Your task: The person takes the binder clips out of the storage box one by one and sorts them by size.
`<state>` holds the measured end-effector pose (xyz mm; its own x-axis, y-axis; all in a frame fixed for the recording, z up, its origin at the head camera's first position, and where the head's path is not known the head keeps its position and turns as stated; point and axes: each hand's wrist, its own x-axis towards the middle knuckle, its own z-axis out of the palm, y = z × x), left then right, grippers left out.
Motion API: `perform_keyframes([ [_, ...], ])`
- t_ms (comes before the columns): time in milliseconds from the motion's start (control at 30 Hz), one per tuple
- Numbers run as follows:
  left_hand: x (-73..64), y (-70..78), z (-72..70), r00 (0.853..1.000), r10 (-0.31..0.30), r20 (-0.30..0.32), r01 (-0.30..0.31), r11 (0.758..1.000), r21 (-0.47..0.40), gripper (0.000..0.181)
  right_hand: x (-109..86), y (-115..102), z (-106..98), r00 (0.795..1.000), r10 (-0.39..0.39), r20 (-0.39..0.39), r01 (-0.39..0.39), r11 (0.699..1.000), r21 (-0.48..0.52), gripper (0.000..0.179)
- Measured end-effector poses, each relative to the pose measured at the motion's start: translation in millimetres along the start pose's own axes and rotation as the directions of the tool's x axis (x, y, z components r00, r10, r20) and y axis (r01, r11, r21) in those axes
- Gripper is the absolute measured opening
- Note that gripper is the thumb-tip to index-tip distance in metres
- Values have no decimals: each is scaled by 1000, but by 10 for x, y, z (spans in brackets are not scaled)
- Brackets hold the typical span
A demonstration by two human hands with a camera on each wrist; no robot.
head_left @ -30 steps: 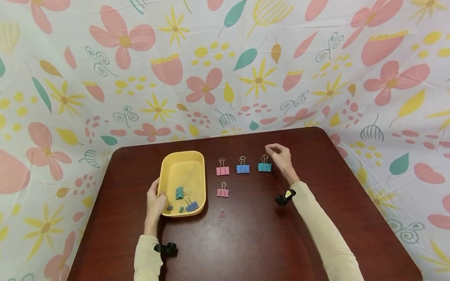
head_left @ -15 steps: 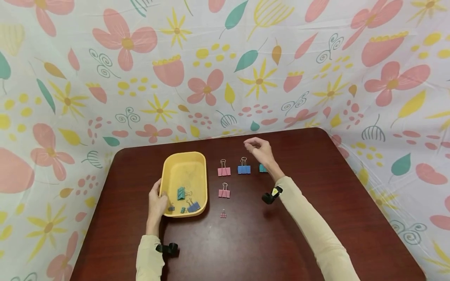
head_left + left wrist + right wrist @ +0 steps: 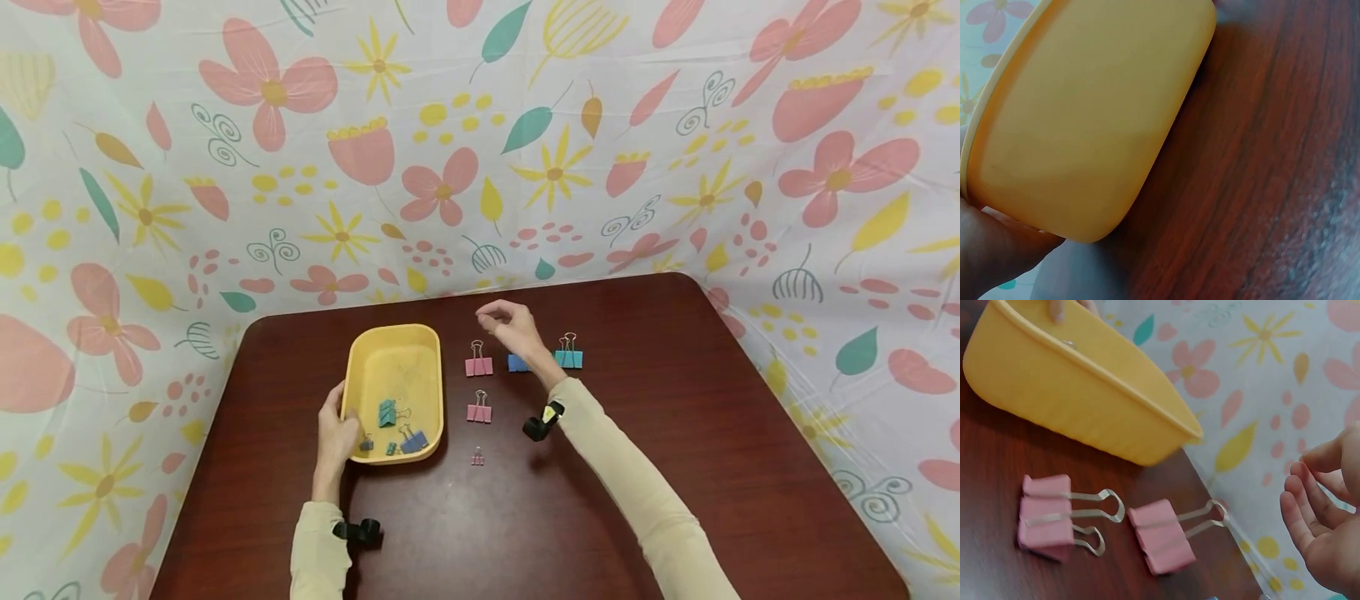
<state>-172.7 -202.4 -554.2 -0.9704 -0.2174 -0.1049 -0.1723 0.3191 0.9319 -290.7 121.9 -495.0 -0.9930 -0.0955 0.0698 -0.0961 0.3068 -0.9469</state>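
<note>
My left hand (image 3: 335,429) grips the left wall of a yellow plastic bin (image 3: 440,392), its thumb over the rim. Inside lie a teal binder clip (image 3: 386,413), a blue binder clip (image 3: 412,441) and two tiny clips. My right hand (image 3: 513,329) hovers over the back of the table, fingers loosely bent and holding nothing. Nearest to it are a large pink binder clip (image 3: 478,367) and a blue one (image 3: 517,363), partly hidden by the wrist. A teal clip (image 3: 568,358) stands right of the forearm. In the right wrist view, the hand (image 3: 1322,512) is apart from the pink clips.
A medium pink clip (image 3: 479,413) and a tiny pink clip (image 3: 477,457) stand in a column in front of the large pink one. The dark wooden table (image 3: 465,542) ends at a flower-printed cloth (image 3: 450,108) behind and at the sides.
My right hand has moved left from beside the teal clip, over the blue clip, to near the large pink clip. My left hand keeps its grip on the bin.
</note>
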Motion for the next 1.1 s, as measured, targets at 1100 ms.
perform_keyframes([
  [1100, 10, -14, 37, 999, 31, -41, -31, 1000, -4, 57, -275, -218, 1250, 937, -110, 332, 156, 981, -114, 18],
])
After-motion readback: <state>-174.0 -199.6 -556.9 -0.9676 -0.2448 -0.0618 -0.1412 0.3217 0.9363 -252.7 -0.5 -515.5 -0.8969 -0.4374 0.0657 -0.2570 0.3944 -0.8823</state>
